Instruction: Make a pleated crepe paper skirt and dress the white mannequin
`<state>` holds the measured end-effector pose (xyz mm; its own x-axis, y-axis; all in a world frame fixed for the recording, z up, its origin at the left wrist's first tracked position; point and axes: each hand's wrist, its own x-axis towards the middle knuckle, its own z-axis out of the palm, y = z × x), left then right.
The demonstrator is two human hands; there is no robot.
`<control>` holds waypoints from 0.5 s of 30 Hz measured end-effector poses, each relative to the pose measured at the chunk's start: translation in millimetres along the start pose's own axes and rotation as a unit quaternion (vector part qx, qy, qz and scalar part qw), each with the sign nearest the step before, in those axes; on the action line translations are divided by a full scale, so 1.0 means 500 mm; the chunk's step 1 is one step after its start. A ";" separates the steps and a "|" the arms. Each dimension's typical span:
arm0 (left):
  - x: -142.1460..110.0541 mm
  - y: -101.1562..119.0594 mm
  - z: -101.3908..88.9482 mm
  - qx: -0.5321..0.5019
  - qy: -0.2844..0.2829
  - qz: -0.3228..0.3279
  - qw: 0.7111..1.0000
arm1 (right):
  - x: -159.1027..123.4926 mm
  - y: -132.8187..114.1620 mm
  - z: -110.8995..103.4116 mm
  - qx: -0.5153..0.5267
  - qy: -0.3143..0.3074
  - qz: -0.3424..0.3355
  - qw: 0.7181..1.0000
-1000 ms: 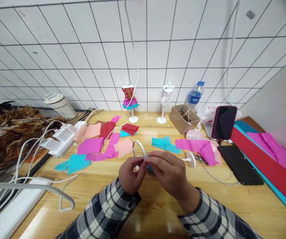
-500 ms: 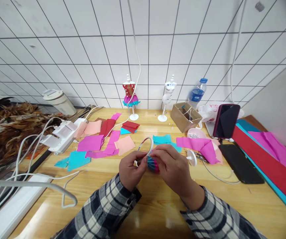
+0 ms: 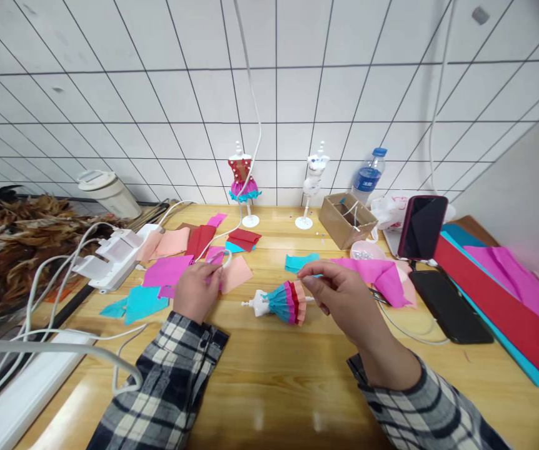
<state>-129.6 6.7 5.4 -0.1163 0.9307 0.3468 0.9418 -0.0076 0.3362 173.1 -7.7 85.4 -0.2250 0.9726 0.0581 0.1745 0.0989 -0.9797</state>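
My left hand (image 3: 198, 289) is closed on a thin white ring that looks like a roll of narrow tape (image 3: 227, 257), held above the pink paper pieces. My right hand (image 3: 337, 294) is raised with thumb and forefinger pinched together; whatever they hold is too small to make out. Between the hands a small white mannequin (image 3: 261, 304) lies on its side on the table, its neck pointing left. It wears a pleated paper skirt (image 3: 284, 303) in blue, magenta, red and peach bands. The skirt's hem is close to my right hand, and its stand is largely hidden behind that hand.
A dressed mannequin (image 3: 241, 181) and a white one (image 3: 316, 175) stand by the tiled wall. Paper pieces (image 3: 169, 270), a cardboard box (image 3: 347, 222), a bottle (image 3: 369, 175), phones (image 3: 452, 306), a power strip (image 3: 110, 259), cables and brown feathers (image 3: 30, 244) surround the work area.
My hands have moved apart, the left carrying the white ring to the left and the right shifting right. The mannequin, earlier hidden largely behind my hands, now lies exposed on the table.
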 end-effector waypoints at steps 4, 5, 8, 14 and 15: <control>-0.003 -0.006 0.021 0.033 -0.040 -0.011 0.999 | 0.000 0.007 0.005 0.039 -0.034 0.082 0.995; -0.005 0.004 0.019 0.045 -0.026 -0.018 0.999 | -0.001 0.009 0.007 0.036 -0.039 0.085 0.995; -0.018 0.060 -0.003 0.013 0.061 0.006 0.998 | -0.005 0.014 0.017 0.008 -0.062 0.071 0.996; -0.080 0.183 -0.033 -0.263 -0.044 0.174 0.948 | -0.014 0.033 0.056 -0.120 -0.060 -0.023 0.991; -0.088 0.193 -0.032 -0.265 -0.049 0.183 0.945 | -0.016 0.035 0.062 -0.138 -0.058 -0.033 0.988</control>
<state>-38.5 -40.8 36.6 0.2408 0.8595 0.4508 0.6198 -0.4936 0.6100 148.2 -20.0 61.6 -0.3494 0.9334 0.0815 0.4066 0.2294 -0.8843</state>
